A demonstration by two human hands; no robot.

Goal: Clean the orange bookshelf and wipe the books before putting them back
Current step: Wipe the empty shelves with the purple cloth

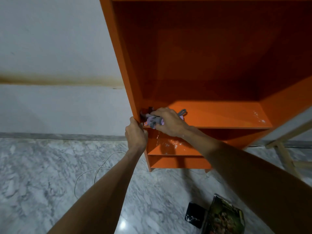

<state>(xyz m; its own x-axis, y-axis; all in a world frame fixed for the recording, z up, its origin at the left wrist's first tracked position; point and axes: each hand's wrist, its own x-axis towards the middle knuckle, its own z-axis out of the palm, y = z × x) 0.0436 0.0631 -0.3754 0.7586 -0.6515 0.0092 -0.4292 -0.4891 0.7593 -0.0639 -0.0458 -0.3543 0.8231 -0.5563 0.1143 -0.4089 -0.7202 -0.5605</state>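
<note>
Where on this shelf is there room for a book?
The shelf is bare from the cloth rightward, apart from white specks near its far end. Left front corner is crowded: right hand holds cloth, left hand grips the side panel.

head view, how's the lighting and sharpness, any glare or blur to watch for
Head view: the bookshelf interior sits in deep shadow, only the shelf board beside the right hand and its cloth is brightly lit; a glare spot shows on the marble floor; the wide lens tilts the shelf's side; the books at the bottom edge look soft.
</note>
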